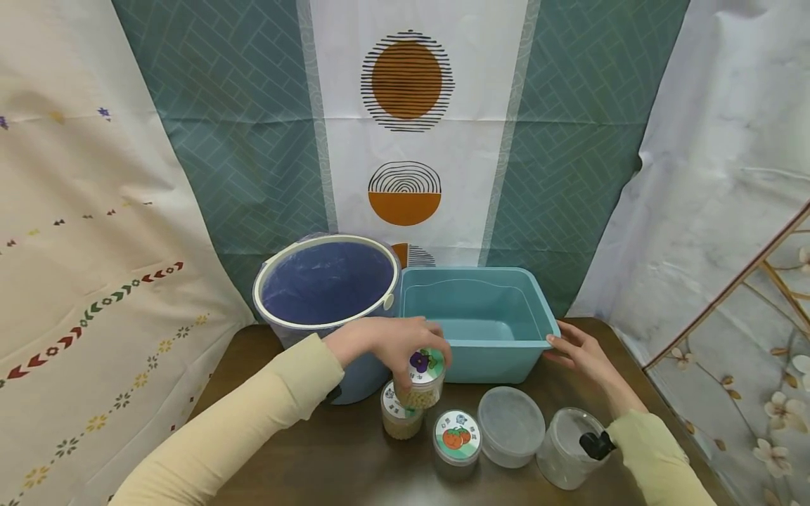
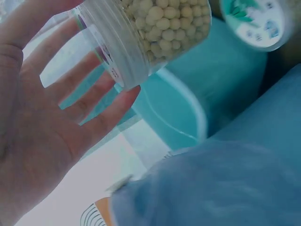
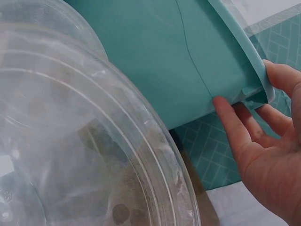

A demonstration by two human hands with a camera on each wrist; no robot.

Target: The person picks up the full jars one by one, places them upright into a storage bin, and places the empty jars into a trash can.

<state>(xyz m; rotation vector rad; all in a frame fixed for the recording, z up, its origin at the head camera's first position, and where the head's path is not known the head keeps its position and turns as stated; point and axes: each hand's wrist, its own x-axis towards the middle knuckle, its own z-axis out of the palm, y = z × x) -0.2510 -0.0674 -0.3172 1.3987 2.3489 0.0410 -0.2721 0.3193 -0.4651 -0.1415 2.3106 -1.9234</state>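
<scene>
My left hand (image 1: 405,344) grips a clear screw-top jar (image 1: 425,393) of round, pale yellow beans by its lid, which carries a purple flower label. In the left wrist view this jar (image 2: 164,28) is tilted, with fingers spread along the lid's edge. In the head view it overlaps a second labelled jar (image 1: 401,424). At the right end of a teal plastic bin (image 1: 487,362), my right hand (image 1: 582,355) holds the rim corner. The right wrist view shows the thumb on the rim (image 3: 256,56) and fingertips against the wall below.
A jar with a tomato-like picture on its lid (image 1: 457,436) stands in front of the bin. Beside it are two clear, plain-lidded containers, one wide (image 1: 511,422) and one taller (image 1: 563,457). A blue bucket (image 1: 297,330) with a plastic liner stands left of the bin. Patterned cloths hang around the brown table (image 1: 304,464).
</scene>
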